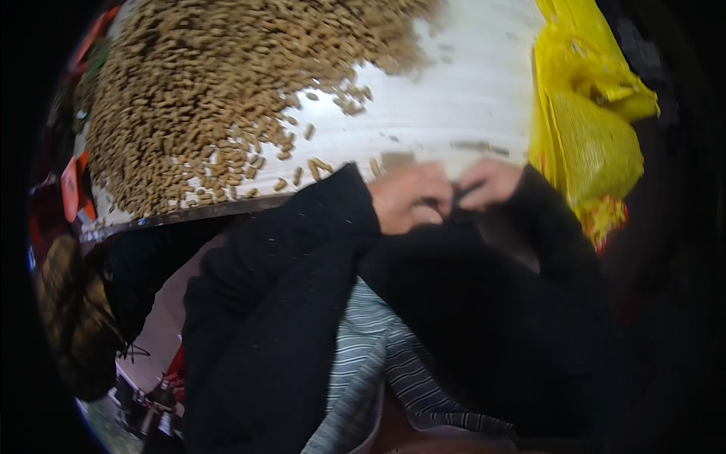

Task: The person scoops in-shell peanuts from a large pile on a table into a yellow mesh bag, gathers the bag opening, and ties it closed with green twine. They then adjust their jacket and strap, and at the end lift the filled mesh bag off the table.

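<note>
A white table point(469, 91) fills the upper frame, a heap of peanuts point(219, 98) at upper left, a yellow mesh sack point(590, 136) at right; left hand point(408, 198) and right hand point(490, 184) pinch together mid-frame over something too hidden to tell

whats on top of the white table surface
A big heap of tan peanuts in shells covers the white ribbed table surface; a yellow mesh sack lies at its right edge. Both hands, left hand and right hand, hide whatever they pinch.
</note>
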`<state>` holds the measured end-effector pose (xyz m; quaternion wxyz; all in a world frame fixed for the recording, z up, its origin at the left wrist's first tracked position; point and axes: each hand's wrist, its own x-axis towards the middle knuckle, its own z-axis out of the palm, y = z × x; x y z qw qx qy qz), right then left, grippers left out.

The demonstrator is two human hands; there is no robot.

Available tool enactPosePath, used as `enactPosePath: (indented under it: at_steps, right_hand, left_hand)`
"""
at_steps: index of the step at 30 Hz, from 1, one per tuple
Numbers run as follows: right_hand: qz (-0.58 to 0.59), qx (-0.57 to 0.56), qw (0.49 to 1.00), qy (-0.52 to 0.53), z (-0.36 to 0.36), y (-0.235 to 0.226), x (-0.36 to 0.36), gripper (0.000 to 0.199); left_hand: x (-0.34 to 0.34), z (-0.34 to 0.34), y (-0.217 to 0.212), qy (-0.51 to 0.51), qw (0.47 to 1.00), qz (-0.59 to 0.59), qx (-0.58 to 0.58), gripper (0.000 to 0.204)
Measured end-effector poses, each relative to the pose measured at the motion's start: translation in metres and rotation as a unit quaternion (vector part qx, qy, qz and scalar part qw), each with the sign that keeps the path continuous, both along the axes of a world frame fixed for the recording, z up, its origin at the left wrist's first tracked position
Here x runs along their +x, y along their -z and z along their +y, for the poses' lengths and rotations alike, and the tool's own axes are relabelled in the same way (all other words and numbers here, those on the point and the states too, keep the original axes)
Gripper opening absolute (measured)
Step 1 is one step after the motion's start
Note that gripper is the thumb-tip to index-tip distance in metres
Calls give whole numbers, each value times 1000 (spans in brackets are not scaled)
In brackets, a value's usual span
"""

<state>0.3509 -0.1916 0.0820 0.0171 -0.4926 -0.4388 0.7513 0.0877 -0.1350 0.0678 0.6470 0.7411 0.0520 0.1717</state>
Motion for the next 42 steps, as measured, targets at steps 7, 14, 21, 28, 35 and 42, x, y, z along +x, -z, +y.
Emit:
enactPosePath:
  at_steps: [7,14,21,28,35,42]
  right_hand:
    - [53,-32,975,215,8,-4,-27,27]
    - [121,-82,922,357,-3,-7,-32,41]
    - [44,-53,955,289,-3,2,-44,37]
    - [188,-65,908,368,5,-19,-41,47]
    - [202,-41,922,327,-2,-32,-35,55]
    - [179,-21,919,351,-13,-13,-32,62]
  left_hand:
    - [-4,6,-15,17,990,51,-129,12]
    - [-5,10,-21,-8,976,75,-205,8]
    - [-10,13,-27,-60,917,51,-391,7]
    - [-3,16,-32,-129,945,133,-269,9]
    - [10,10,-26,-148,973,173,37,12]
    - [11,13,-23,-96,974,205,25,16]
